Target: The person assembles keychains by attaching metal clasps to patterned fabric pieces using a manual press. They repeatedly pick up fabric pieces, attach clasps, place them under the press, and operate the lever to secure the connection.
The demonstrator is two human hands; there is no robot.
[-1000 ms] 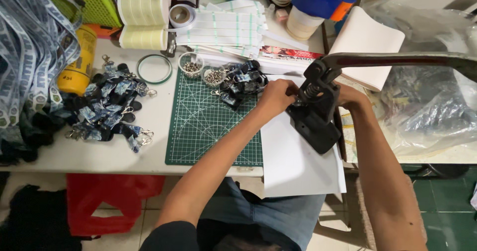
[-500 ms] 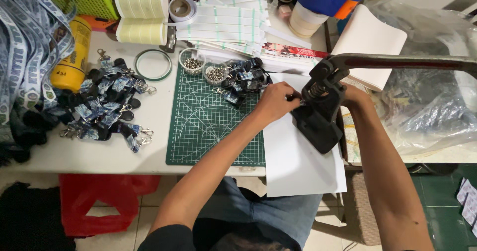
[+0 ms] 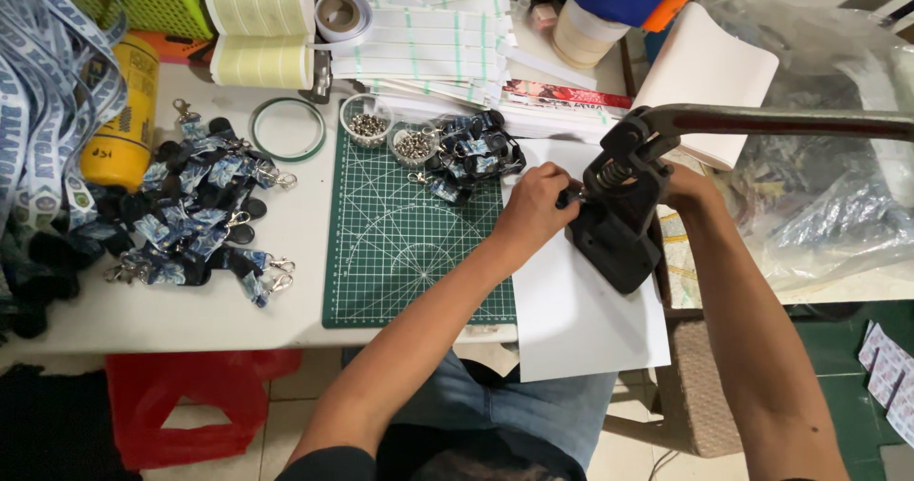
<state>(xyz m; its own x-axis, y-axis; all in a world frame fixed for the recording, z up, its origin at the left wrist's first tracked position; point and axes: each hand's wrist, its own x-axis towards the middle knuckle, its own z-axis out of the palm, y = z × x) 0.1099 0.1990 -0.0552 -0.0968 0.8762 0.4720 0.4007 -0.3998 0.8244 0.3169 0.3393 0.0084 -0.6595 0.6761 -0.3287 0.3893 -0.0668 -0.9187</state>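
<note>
I see my left hand (image 3: 535, 210) curled against the front of the black hand press (image 3: 617, 222), its fingers (image 3: 562, 191) pinched at the die area; what they pinch is too small for me to tell. My right hand (image 3: 687, 190) sits behind the press, mostly hidden, so I cannot tell how its fingers are set. The press stands on a white sheet (image 3: 581, 324) that overhangs the bench (image 3: 190, 319) edge, just right of the green cutting mat (image 3: 409, 243). Its long lever (image 3: 790, 121) runs out to the right. At the mat's top edge are two small bowls of metal rivets (image 3: 367, 125) and a dark pile of lanyard pieces (image 3: 471, 154). More finished lanyard clips (image 3: 195, 219) lie well to the left.
</note>
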